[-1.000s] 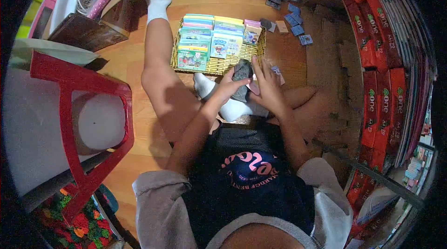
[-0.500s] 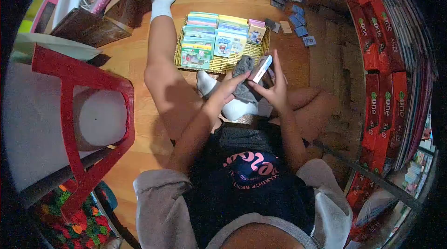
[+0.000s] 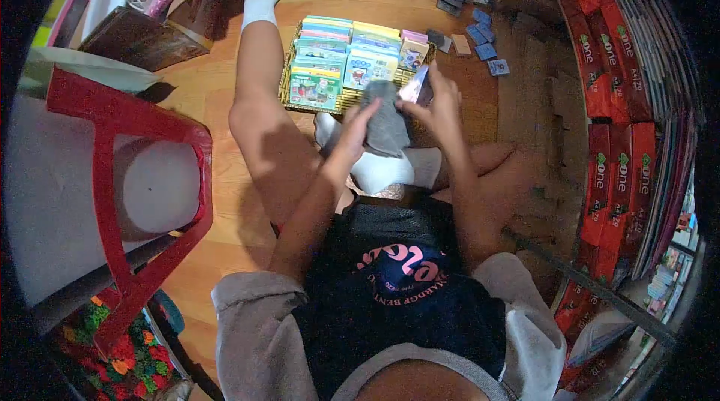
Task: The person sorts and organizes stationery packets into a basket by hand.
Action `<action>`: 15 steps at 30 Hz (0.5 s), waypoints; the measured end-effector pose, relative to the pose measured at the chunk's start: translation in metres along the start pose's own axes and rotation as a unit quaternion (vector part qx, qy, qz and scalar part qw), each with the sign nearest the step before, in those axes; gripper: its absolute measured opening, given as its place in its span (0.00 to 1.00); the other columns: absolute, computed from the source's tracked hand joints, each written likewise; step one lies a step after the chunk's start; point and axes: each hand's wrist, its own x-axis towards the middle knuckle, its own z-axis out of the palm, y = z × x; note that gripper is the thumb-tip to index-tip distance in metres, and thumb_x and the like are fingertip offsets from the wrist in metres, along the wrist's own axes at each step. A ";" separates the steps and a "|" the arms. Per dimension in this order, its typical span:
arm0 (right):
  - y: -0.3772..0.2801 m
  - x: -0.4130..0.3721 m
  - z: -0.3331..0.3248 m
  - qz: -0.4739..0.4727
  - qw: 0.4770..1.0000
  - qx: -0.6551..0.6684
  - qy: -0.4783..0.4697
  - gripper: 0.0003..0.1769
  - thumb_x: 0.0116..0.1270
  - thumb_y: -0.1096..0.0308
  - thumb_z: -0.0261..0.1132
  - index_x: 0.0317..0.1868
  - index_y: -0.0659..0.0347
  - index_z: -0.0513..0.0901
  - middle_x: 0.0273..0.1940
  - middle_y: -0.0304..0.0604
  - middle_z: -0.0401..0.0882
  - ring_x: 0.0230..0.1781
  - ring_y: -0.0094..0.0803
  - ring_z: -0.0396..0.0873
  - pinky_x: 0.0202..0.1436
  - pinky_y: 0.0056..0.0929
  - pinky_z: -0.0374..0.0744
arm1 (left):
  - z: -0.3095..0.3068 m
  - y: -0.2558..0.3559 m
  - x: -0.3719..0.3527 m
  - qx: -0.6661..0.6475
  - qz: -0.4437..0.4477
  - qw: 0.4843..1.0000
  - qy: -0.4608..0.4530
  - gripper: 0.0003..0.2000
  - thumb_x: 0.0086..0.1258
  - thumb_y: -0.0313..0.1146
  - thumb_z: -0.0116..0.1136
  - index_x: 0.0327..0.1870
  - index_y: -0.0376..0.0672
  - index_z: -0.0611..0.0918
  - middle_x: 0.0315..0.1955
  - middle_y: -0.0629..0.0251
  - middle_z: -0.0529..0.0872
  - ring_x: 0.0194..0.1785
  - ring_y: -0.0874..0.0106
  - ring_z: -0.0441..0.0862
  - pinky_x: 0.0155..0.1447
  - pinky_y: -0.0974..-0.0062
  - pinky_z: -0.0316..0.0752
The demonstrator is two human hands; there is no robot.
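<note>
A grey cloth (image 3: 387, 129) hangs from my left hand (image 3: 355, 129), whose fingers are closed on it. My right hand (image 3: 441, 107) grips a small, thin, light-coloured box (image 3: 413, 86), held tilted beside the cloth; its printing is too blurred to read. Both hands are above my white-socked foot, at the near edge of a yellow woven basket (image 3: 351, 105). Rows of small colourful boxes stand in the basket, among them a green one (image 3: 313, 92) at the front left and a white-and-blue one (image 3: 361, 72) in the middle.
Several small blue packets (image 3: 486, 51) and grey ones (image 3: 451, 2) lie on the wooden floor beyond the basket to the right. A red-framed chair (image 3: 105, 198) stands at my left. Red paper packs (image 3: 600, 168) are stacked along the right. A brown box (image 3: 142, 41) sits at the upper left.
The cloth, bunched against the box before, now hangs spread out from my left hand. My right hand has moved the box slightly up and away from the cloth.
</note>
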 end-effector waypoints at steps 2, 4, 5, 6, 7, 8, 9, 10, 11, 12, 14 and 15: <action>0.003 0.016 0.005 0.008 0.998 -0.060 -0.003 0.48 0.34 0.56 0.73 0.55 0.70 0.61 0.46 0.54 0.70 0.44 0.49 0.67 0.45 0.41 0.67 | -0.007 0.008 0.002 -0.077 0.062 0.990 0.102 0.16 0.60 0.39 0.50 0.42 0.36 0.74 0.36 0.61 0.78 0.37 0.71 0.76 0.44 0.75 0.69; 0.004 0.024 0.023 -0.050 0.989 -0.140 -0.007 0.48 0.32 0.59 0.73 0.55 0.68 0.61 0.47 0.52 0.69 0.45 0.47 0.67 0.45 0.40 0.67 | -0.016 0.021 0.004 -0.199 0.149 0.966 0.075 0.16 0.62 0.39 0.46 0.42 0.36 0.74 0.36 0.60 0.78 0.38 0.68 0.76 0.46 0.72 0.69; 0.007 0.027 0.037 -0.078 0.983 -0.163 -0.032 0.46 0.32 0.64 0.72 0.55 0.66 0.61 0.51 0.52 0.65 0.47 0.46 0.66 0.45 0.40 0.66 | -0.014 0.023 -0.011 -0.144 0.257 0.951 0.094 0.15 0.62 0.39 0.44 0.43 0.36 0.73 0.37 0.60 0.78 0.40 0.67 0.75 0.49 0.70 0.68; 0.006 0.026 0.048 -0.112 0.976 -0.186 -0.027 0.42 0.37 0.69 0.68 0.56 0.65 0.61 0.53 0.53 0.62 0.49 0.46 0.64 0.46 0.41 0.65 | -0.021 0.020 -0.002 -0.148 0.258 0.950 0.094 0.15 0.62 0.39 0.44 0.43 0.36 0.73 0.37 0.60 0.78 0.40 0.67 0.75 0.49 0.70 0.68; 0.015 0.025 0.066 -0.138 0.969 -0.204 -0.025 0.40 0.39 0.70 0.65 0.57 0.64 0.60 0.54 0.53 0.61 0.49 0.45 0.63 0.46 0.41 0.65 | -0.036 0.014 0.014 -0.221 0.201 0.948 0.109 0.16 0.62 0.39 0.44 0.44 0.37 0.73 0.37 0.60 0.78 0.41 0.67 0.75 0.50 0.70 0.67; 0.024 0.026 0.081 -0.165 0.961 -0.222 -0.023 0.39 0.41 0.72 0.63 0.58 0.63 0.59 0.55 0.52 0.60 0.49 0.45 0.63 0.47 0.41 0.65 | -0.044 0.012 0.024 -0.292 0.143 0.938 0.123 0.16 0.62 0.39 0.44 0.45 0.37 0.72 0.38 0.60 0.77 0.42 0.68 0.75 0.50 0.70 0.67; 0.024 0.027 0.086 -0.168 0.960 -0.222 -0.024 0.39 0.41 0.72 0.63 0.58 0.63 0.59 0.55 0.52 0.60 0.49 0.45 0.63 0.47 0.41 0.65 | -0.041 0.012 0.022 -0.277 0.132 0.944 0.123 0.16 0.62 0.39 0.44 0.46 0.38 0.71 0.39 0.61 0.77 0.43 0.69 0.74 0.50 0.71 0.67; 0.023 0.028 0.090 -0.161 0.966 -0.197 -0.043 0.44 0.38 0.70 0.67 0.59 0.59 0.57 0.56 0.52 0.58 0.51 0.47 0.62 0.50 0.42 0.64 | -0.034 0.014 0.018 -0.279 0.134 0.942 0.126 0.16 0.62 0.39 0.44 0.46 0.38 0.71 0.39 0.61 0.77 0.43 0.69 0.74 0.50 0.71 0.67; 0.022 0.029 0.094 -0.153 0.971 -0.172 -0.064 0.49 0.35 0.67 0.71 0.61 0.56 0.56 0.57 0.51 0.57 0.52 0.48 0.61 0.53 0.42 0.63 | -0.027 0.016 0.015 -0.271 0.129 0.944 0.136 0.16 0.62 0.39 0.44 0.46 0.39 0.71 0.39 0.61 0.77 0.43 0.68 0.74 0.50 0.71 0.67; 0.023 0.030 0.096 -0.155 0.971 -0.171 -0.069 0.49 0.35 0.67 0.71 0.61 0.56 0.56 0.57 0.51 0.57 0.52 0.48 0.61 0.53 0.42 0.63 | -0.022 0.017 0.012 -0.262 0.123 0.946 0.147 0.16 0.62 0.39 0.45 0.46 0.40 0.72 0.38 0.62 0.77 0.43 0.68 0.74 0.50 0.71 0.67; 0.026 0.033 0.099 -0.197 0.958 -0.208 -0.028 0.42 0.42 0.70 0.63 0.60 0.59 0.55 0.55 0.53 0.60 0.48 0.47 0.63 0.48 0.42 0.65 | -0.021 0.018 0.011 -0.264 0.101 0.948 0.148 0.16 0.61 0.39 0.46 0.47 0.41 0.71 0.38 0.62 0.78 0.42 0.68 0.75 0.50 0.71 0.67; 0.016 0.031 0.083 -0.186 0.974 -0.120 -0.046 0.45 0.40 0.67 0.67 0.60 0.59 0.55 0.55 0.57 0.59 0.49 0.50 0.64 0.49 0.44 0.65 | -0.021 0.018 0.013 -0.255 0.106 0.951 0.139 0.16 0.61 0.39 0.46 0.47 0.41 0.71 0.39 0.62 0.77 0.43 0.67 0.74 0.51 0.69 0.66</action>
